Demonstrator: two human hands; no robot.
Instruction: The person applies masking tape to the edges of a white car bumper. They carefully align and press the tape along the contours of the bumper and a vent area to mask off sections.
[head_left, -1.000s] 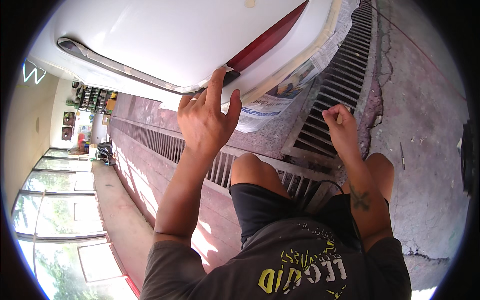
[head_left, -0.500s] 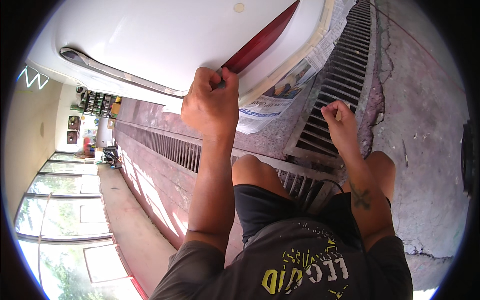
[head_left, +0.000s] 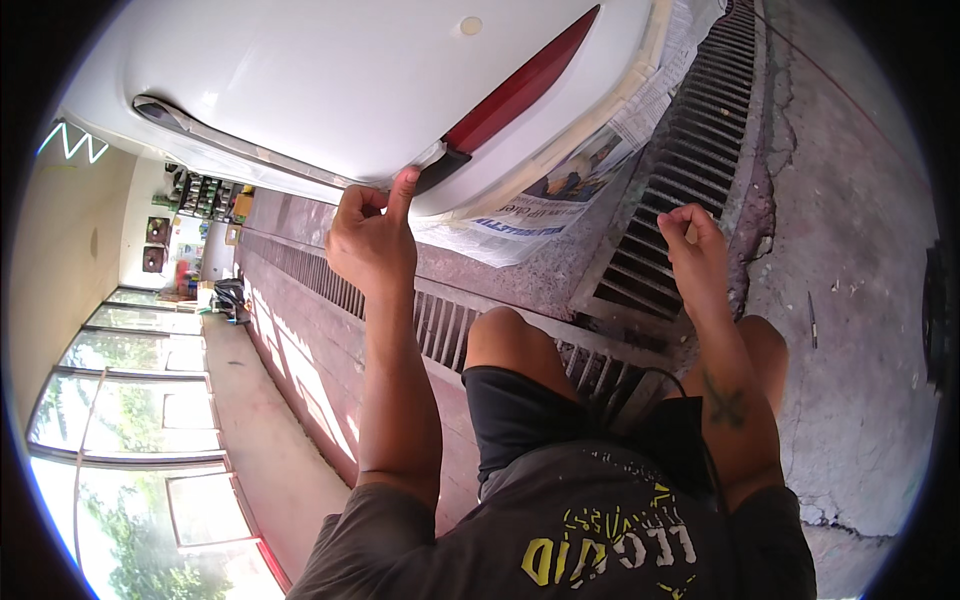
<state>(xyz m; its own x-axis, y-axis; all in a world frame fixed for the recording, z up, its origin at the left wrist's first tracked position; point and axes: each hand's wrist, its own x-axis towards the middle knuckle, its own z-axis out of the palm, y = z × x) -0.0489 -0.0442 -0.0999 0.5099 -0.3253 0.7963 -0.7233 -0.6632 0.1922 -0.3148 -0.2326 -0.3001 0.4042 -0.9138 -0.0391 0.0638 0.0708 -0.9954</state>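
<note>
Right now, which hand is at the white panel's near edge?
The left hand, thumb up by the dark trim on the white panel; the right hand is apart from it, over the floor grate in view.

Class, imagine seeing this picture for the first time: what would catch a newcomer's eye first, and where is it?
Probably the big white panel across the top, bearing a slanting red strip just right of centre. Next might come the newspaper along its right-hand edge, and the left hand raised at its lower edge. Bright windows at the lower left could draw the eye too.
</note>
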